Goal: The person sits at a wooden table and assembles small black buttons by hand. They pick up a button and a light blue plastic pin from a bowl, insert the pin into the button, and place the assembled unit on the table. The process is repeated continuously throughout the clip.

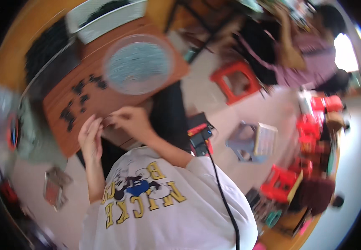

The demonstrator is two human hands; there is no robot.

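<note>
Two bare hands, yours, head view: left hand [89, 139], fingers extended; right hand [132, 121], fingers curled; fingertips near each other at the table's near edge, any pinched item too blurred to tell. Small black pieces [67, 115], scattered beyond them on your brown table [109, 102]. Round tub [136, 90] of pale bits, right of those. White bin [109, 27], behind.

Left hand [91, 135] and right hand [132, 121] motion-blurred; anything between them too small to tell. Black pieces [78, 87] just beyond grip: outlines smeared. Grey bits [139, 62] farther out: indistinct. White bin [114, 28] past those: cut by top edge.
</note>
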